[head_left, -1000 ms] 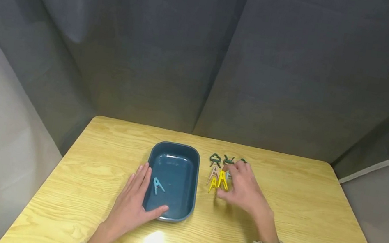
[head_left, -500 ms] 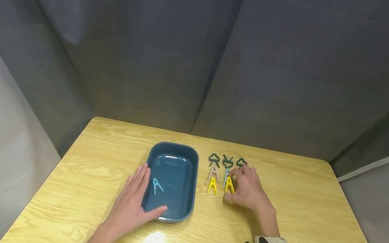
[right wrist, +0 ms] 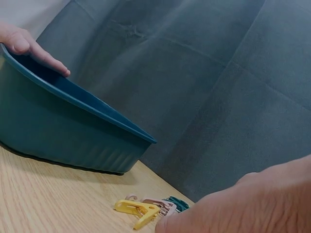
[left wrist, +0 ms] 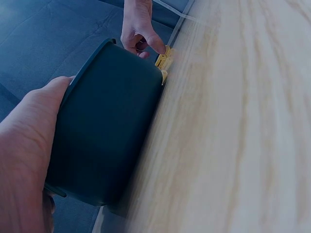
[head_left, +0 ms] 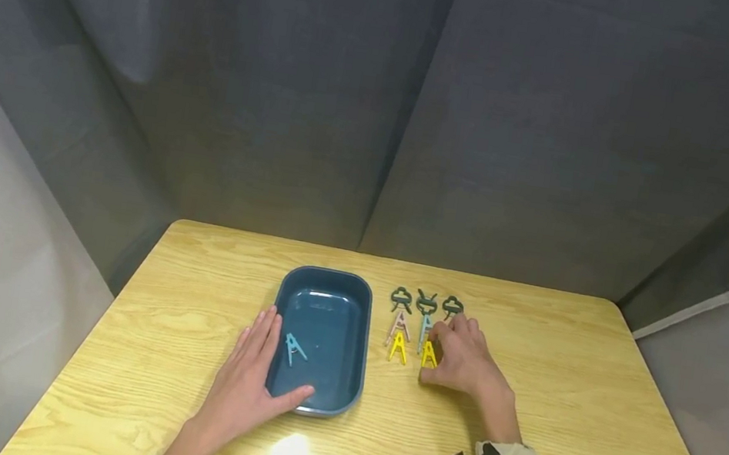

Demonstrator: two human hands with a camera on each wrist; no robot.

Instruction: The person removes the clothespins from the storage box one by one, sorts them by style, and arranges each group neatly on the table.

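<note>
Left hand: left hand [head_left: 244,385] lies flat, fingers straight, against the near-left rim of the blue tray [head_left: 353,350], thumb over its near edge.
Right hand: right hand [head_left: 466,362] pinches the yellow clip [head_left: 430,354] on the table [head_left: 590,415], fingers curled.
Clip position: right of the tray, beside a second yellow clip [head_left: 399,347].
Tray contents: one light-blue clip [head_left: 295,347].
Behind: three dark green clips [head_left: 427,303] in a row.

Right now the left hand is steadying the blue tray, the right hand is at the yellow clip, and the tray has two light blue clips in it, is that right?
Not quite: the blue tray holds one light blue clip, not two, as the head view shows. The rest stands: the left hand rests on the tray's rim, and the right hand is at the yellow clip.
</note>
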